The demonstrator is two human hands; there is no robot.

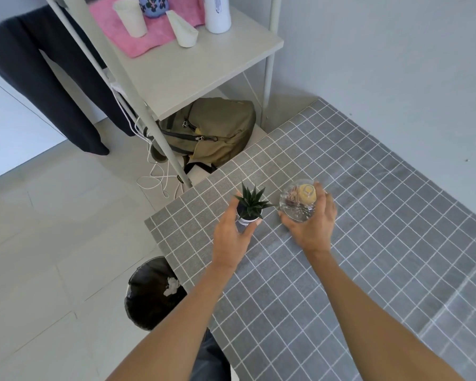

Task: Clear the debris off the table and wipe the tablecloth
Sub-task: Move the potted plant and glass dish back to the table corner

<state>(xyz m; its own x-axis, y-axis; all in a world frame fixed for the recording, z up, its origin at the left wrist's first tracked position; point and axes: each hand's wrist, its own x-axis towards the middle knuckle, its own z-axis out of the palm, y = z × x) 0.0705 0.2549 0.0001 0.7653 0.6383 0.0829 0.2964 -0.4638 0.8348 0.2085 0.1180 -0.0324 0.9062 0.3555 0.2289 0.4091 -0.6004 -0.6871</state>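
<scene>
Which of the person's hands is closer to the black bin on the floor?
Left. The left hand grips the small potted plant near the table's edge, above the bin. The right hand holds the glass dome farther in over the tablecloth.

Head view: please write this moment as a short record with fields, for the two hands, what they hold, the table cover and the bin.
left hand: left hand grips the small potted plant
right hand: right hand holds the clear glass jar
jar contents: yellowish and pinkish items, too blurred to name
table cover: grey checked tablecloth, with paler streaks
bin: black-lined bin on the floor beside the table edge, white crumpled paper inside
</scene>
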